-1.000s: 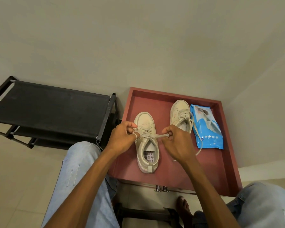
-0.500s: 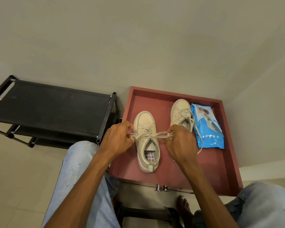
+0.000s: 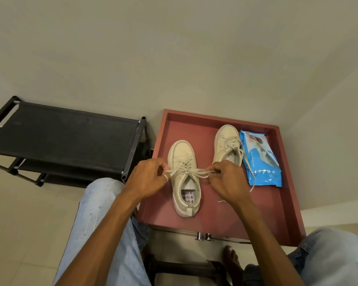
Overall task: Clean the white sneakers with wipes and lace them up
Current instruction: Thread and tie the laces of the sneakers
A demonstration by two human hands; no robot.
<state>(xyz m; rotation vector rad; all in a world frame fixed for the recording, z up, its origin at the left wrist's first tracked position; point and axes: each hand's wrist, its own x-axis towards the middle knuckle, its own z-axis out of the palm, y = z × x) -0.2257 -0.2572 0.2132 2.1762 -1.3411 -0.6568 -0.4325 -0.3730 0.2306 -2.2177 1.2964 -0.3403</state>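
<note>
Red tray (image 3: 287,203), near sneaker (image 3: 184,182), lace (image 3: 186,172) pinched by both hands

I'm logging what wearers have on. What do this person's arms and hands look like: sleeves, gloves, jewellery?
Neither the left hand nor the right hand is gloved; both forearms are bare, with no sleeve, watch or bracelet in view. The left hand wears a thin pale metal ring on one finger; none shows on the right.
</note>
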